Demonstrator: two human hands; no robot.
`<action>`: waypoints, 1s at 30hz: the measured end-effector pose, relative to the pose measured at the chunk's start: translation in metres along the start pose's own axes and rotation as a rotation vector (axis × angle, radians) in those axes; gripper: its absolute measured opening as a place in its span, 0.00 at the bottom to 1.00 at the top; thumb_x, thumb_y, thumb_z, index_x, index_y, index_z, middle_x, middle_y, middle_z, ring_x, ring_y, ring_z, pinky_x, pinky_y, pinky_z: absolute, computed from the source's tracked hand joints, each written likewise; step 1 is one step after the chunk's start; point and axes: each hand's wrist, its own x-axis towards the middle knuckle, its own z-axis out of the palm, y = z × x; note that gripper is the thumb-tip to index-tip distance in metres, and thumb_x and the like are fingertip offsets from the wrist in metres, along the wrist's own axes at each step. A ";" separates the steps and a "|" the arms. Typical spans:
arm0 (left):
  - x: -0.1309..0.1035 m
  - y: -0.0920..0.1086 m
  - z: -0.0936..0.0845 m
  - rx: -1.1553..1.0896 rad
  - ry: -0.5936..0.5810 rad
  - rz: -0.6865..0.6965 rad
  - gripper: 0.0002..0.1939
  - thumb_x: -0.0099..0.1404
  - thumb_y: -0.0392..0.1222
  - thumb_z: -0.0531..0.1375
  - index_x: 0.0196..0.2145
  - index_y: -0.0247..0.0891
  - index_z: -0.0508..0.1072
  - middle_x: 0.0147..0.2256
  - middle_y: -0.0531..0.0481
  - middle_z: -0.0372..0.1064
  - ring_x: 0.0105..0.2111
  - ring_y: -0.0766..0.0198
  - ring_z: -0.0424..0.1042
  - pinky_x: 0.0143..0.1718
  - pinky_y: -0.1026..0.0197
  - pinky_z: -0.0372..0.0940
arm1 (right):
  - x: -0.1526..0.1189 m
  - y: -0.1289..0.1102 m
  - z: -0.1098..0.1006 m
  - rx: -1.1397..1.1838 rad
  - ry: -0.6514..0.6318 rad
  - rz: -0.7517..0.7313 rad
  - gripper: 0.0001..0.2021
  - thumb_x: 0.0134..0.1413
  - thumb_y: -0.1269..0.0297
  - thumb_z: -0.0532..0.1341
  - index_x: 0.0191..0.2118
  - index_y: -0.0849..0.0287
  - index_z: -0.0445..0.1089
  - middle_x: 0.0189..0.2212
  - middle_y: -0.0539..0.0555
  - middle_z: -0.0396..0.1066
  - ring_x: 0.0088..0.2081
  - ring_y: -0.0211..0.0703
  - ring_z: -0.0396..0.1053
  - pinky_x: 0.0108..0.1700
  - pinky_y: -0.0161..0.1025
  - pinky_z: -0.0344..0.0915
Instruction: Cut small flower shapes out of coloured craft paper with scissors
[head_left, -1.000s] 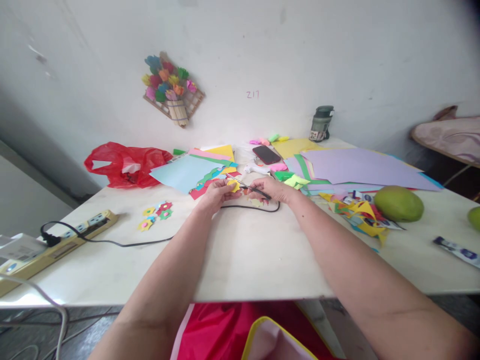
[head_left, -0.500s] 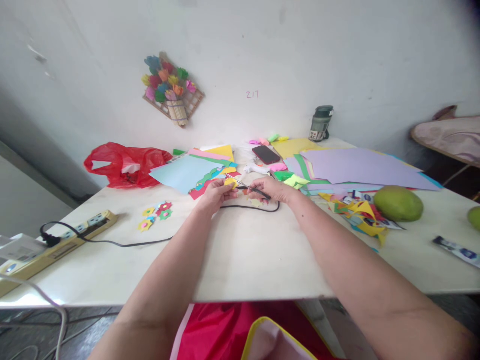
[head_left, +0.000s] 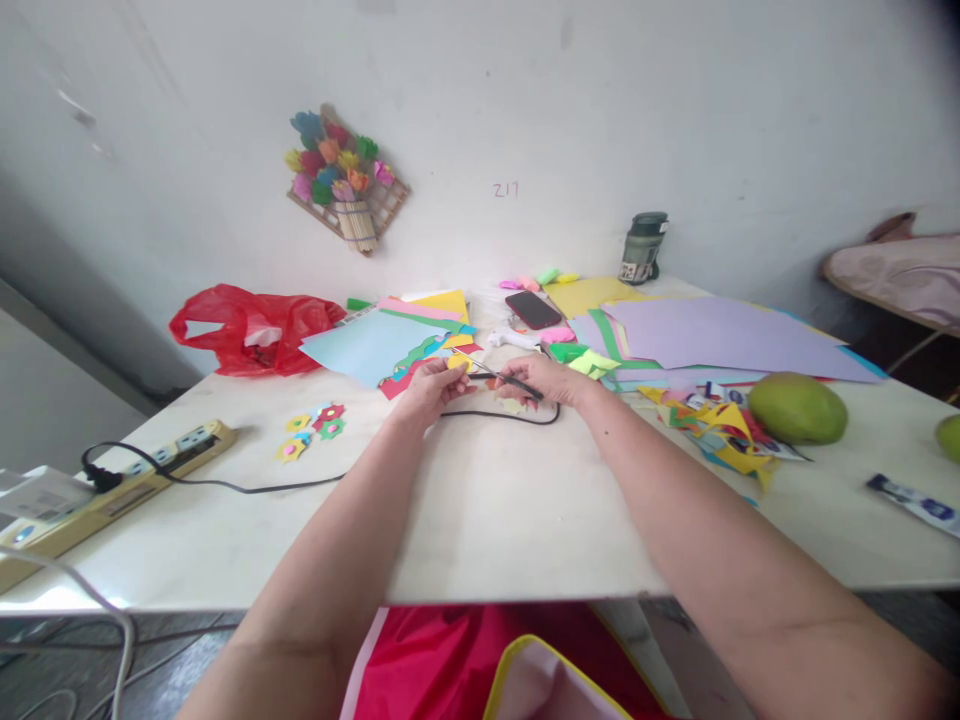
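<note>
My left hand (head_left: 433, 390) pinches a small piece of yellow paper (head_left: 459, 362) above the middle of the table. Beside it, my right hand (head_left: 546, 380) is closed around the dark handles of a pair of scissors (head_left: 514, 382). The blades point left and reach the yellow paper; their exact contact is too small to make out. A black cable (head_left: 502, 416) curves on the table just below both hands. Left of my left hand lie several small cut paper flowers (head_left: 315, 430) in yellow, red, green and blue.
Sheets of coloured paper (head_left: 367, 345) and a red plastic bag (head_left: 255, 330) lie at left; a power strip (head_left: 150, 480) sits nearer. Behind my hands is a phone (head_left: 532, 310). Purple paper (head_left: 720, 335), paper scraps (head_left: 727, 430) and a green mango (head_left: 798, 408) lie at right.
The yellow paper in my left hand has turned slightly against the scissor blades. Both arms and everything else on the table look nearly the same.
</note>
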 end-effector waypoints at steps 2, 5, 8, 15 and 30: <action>0.000 0.000 0.000 0.005 -0.005 -0.004 0.12 0.49 0.39 0.69 0.26 0.32 0.69 0.21 0.55 0.67 0.20 0.74 0.64 0.35 0.63 0.70 | 0.001 0.001 0.000 -0.012 0.004 -0.010 0.09 0.45 0.65 0.67 0.32 0.63 0.69 0.15 0.44 0.64 0.14 0.28 0.58 0.14 0.27 0.57; 0.000 0.001 0.000 0.011 -0.011 -0.006 0.13 0.49 0.39 0.69 0.26 0.32 0.69 0.21 0.54 0.67 0.20 0.74 0.65 0.34 0.63 0.70 | 0.002 0.003 0.000 -0.016 0.011 -0.014 0.10 0.45 0.64 0.67 0.31 0.63 0.69 0.15 0.44 0.63 0.14 0.28 0.58 0.15 0.27 0.58; 0.000 0.000 0.000 0.015 -0.017 -0.017 0.13 0.49 0.39 0.69 0.27 0.32 0.69 0.22 0.54 0.68 0.20 0.73 0.66 0.34 0.63 0.69 | 0.002 0.004 -0.001 -0.029 0.002 -0.028 0.10 0.46 0.63 0.67 0.32 0.63 0.69 0.14 0.44 0.63 0.14 0.28 0.59 0.15 0.27 0.59; 0.002 -0.004 -0.001 0.034 -0.034 -0.029 0.13 0.50 0.40 0.69 0.26 0.32 0.69 0.23 0.52 0.70 0.21 0.72 0.67 0.33 0.65 0.68 | 0.002 0.005 -0.001 -0.059 0.013 -0.059 0.11 0.47 0.61 0.65 0.32 0.63 0.68 0.14 0.44 0.63 0.14 0.29 0.58 0.15 0.28 0.59; 0.000 -0.002 0.001 0.034 -0.064 0.004 0.13 0.48 0.41 0.69 0.25 0.33 0.68 0.20 0.56 0.65 0.18 0.75 0.61 0.35 0.60 0.70 | -0.003 -0.003 0.000 -0.057 -0.014 -0.024 0.12 0.45 0.61 0.67 0.31 0.63 0.68 0.15 0.44 0.63 0.14 0.29 0.59 0.15 0.27 0.58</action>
